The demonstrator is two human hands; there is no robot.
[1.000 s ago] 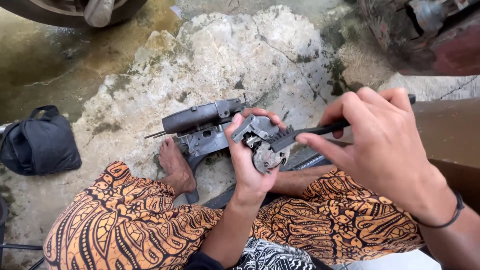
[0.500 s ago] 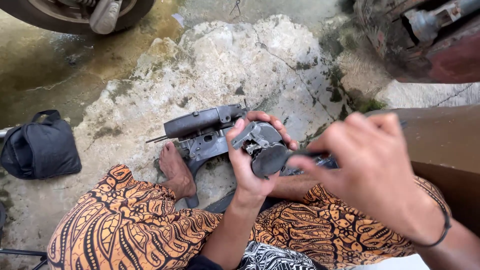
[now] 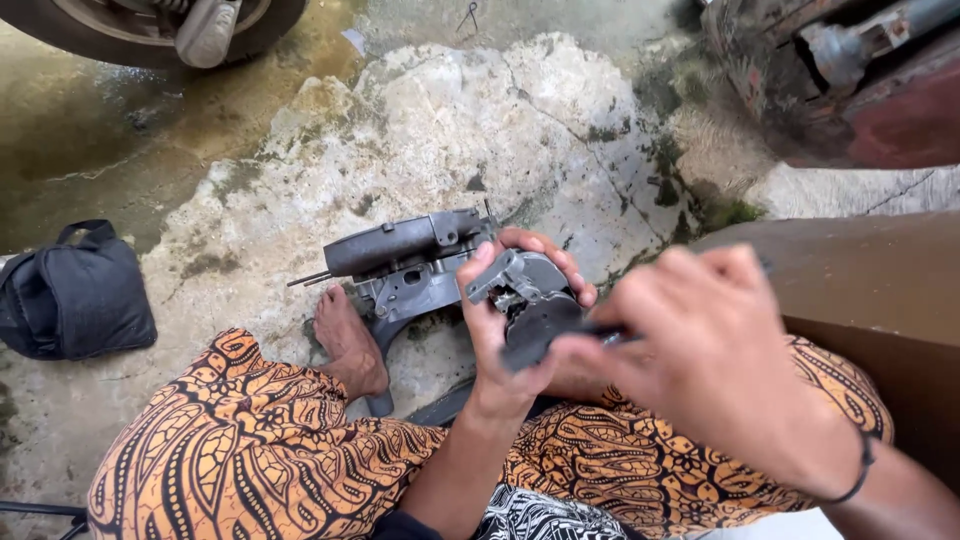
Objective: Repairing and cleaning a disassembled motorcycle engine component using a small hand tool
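My left hand (image 3: 505,335) grips a small grey metal mechanical part (image 3: 532,300), round with a bracket on top, held above my lap. My right hand (image 3: 705,355), blurred by motion, holds a thin dark tool (image 3: 610,338) whose tip meets the part from the right. Behind the part, a larger grey metal engine casing (image 3: 405,262) with studs sticking out to the left lies on the ground next to my bare foot (image 3: 348,345). My legs in orange and black patterned cloth (image 3: 270,450) fill the bottom of the view.
A black bag (image 3: 72,295) lies on the ground at the left. A wheel and tyre (image 3: 170,30) sit at the top left, rusty red machinery (image 3: 850,80) at the top right, and a brown wooden surface (image 3: 870,290) at my right. Cracked pale concrete (image 3: 450,130) spreads ahead.
My right hand has shifted left and nearer over the part, and the tool now points in from the right. The left hand has turned the part slightly.
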